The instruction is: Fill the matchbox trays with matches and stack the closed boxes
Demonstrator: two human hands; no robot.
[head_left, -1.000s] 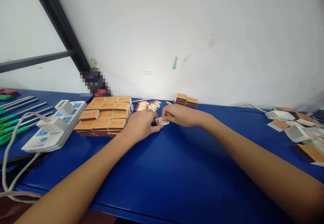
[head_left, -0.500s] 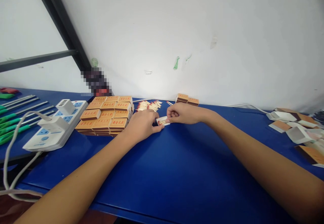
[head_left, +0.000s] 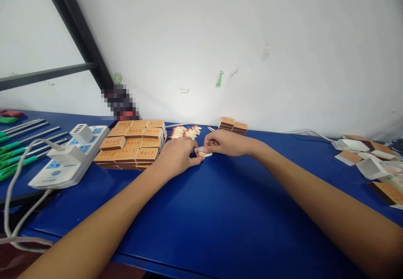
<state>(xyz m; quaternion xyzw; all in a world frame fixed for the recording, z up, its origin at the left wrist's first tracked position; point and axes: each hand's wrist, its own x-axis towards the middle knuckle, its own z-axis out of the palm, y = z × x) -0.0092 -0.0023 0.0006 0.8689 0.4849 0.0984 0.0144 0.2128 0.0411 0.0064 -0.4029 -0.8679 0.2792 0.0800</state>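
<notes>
Between my hands is a small white matchbox tray (head_left: 207,155) with several red-tipped matches (head_left: 199,153) in it. My left hand (head_left: 180,153) grips the tray's left end between thumb and fingers. From the right, my right hand (head_left: 220,143) reaches over the tray, its fingers bent together at the matches inside; what the fingertips pinch, if anything, is hidden. Just behind my left hand lies a pile of loose matches (head_left: 185,132). A large stack of orange matchboxes (head_left: 129,144) stands left of that hand.
Against the wall sit a few more matchboxes (head_left: 233,125). Empty box sleeves and trays (head_left: 371,165) are heaped at the right. On the left are a white power strip (head_left: 71,157) with cables and green-handled tools (head_left: 19,159). All rest on a blue tabletop (head_left: 204,220).
My right hand has shifted slightly left and down, further over the tray. My left hand keeps its hold on the tray in the same place.
</notes>
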